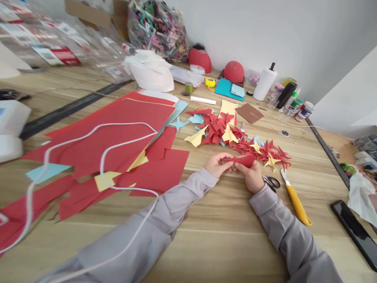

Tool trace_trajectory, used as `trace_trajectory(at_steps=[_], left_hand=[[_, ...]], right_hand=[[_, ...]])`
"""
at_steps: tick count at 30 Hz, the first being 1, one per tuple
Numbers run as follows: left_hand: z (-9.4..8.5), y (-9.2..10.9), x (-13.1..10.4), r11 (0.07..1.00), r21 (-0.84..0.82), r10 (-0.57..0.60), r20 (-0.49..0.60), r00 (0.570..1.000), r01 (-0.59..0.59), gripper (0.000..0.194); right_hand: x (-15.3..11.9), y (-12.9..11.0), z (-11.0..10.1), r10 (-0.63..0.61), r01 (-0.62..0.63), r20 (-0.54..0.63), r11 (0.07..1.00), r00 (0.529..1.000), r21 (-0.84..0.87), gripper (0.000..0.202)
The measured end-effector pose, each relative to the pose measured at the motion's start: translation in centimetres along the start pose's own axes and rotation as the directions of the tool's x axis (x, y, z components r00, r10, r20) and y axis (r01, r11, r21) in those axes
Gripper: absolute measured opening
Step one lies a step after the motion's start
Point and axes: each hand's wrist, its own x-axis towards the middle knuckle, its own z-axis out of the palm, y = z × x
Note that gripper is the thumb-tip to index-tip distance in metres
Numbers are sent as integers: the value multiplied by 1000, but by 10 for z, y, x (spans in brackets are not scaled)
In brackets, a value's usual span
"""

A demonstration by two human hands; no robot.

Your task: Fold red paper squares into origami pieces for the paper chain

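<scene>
Between my two hands is a small folded piece of red paper (246, 160), held just above the table. My left hand (218, 165) pinches its left end between thumb and fingers. My right hand (251, 175) grips the right part, its thumb pressed along the lower edge. Just beyond my hands lies a pile of folded paper pieces (216, 127), mostly red with some yellow and light blue, several of them shaped like stars and planes. Black-handled scissors (272, 182) lie partly hidden behind my right wrist, beside a yellow-handled utility knife (296, 202).
Large red paper sheets (118, 137) spread over the left, with a white cable (101, 157) running across them and my left sleeve. A black phone (355, 232) lies at right. Bottles (265, 82), a yellow tape measure (210, 82) and a stuffed plastic bag (159, 29) stand at the back.
</scene>
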Motion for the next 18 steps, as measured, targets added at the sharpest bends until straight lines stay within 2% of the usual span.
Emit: trace_trajectory(at_steps=[2,9,13,18], left_hand=[[1,2,-1,1000,-23,-16,17,1000,16,36],[0,5,-2,997,-51,-49,43,998,51,35],[1,6,-2,997,-60,-46,16,999,47,35],[1,9,-2,991,-113,-65,29,997,68,35]], right_hand=[[0,2,-1,7,-7,-23,1000,1000,7,21],[-1,0,0,21,-22,25,999,999,28,20],[-1,-3,2,14,-14,-26,1000,1000,16,18],[-1,-3,3,91,-86,-70,994,993,66,14]])
